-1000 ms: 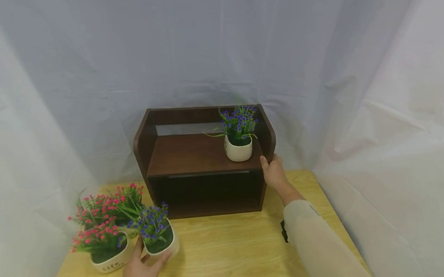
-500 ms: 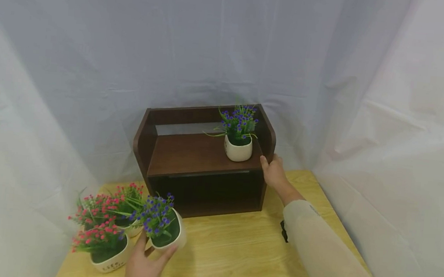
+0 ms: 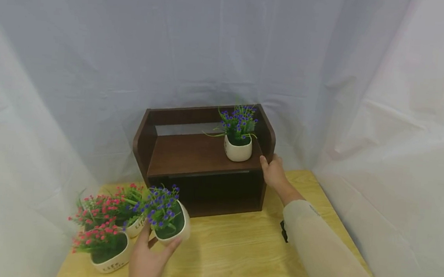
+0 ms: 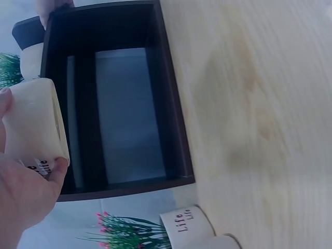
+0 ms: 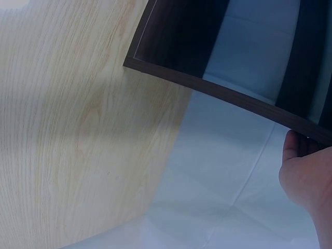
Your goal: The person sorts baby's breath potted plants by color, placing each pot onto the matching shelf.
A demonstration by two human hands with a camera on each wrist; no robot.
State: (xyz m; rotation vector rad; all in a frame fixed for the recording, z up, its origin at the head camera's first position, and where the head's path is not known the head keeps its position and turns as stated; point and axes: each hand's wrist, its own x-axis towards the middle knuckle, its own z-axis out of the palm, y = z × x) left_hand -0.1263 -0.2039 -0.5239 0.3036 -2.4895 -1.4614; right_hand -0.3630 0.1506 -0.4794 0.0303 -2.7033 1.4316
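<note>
1. At near left, pinching a white pot of blue flowers (image 3: 186, 227) in the left hand (image 3: 148, 259), with thumb to the right and fingers to the left.
2. Held clear of the wooden table (image 3: 227, 253), tilted leftward, near the dark brown shelf (image 3: 200, 165); marked with dark lettering in the left wrist view.
3. Farther left, standing on the table just beside the left hand: a white pot of pink flowers (image 3: 112, 264), lettered "Life".
4. Just behind, a second lettered pot (image 3: 134, 230), partly covered by leaves; farther left, more pink blooms (image 3: 95, 206), with the pot beneath mostly hidden.
5. Farther off, right of centre, gripping the right side panel (image 3: 267, 136) of the shelf with the right hand (image 3: 275, 174), with fingers curled round its edge; clad in a pale sleeve (image 3: 327, 249) up to the wrist.
6. On the upper board (image 3: 187, 151), toward the right end, standing upright: another white pot of blue flowers (image 3: 238, 152). Below, a dark open compartment (image 3: 209, 190).
7. Farthest, hanging behind and at both sides: pale sheeting (image 3: 94, 57).
</note>
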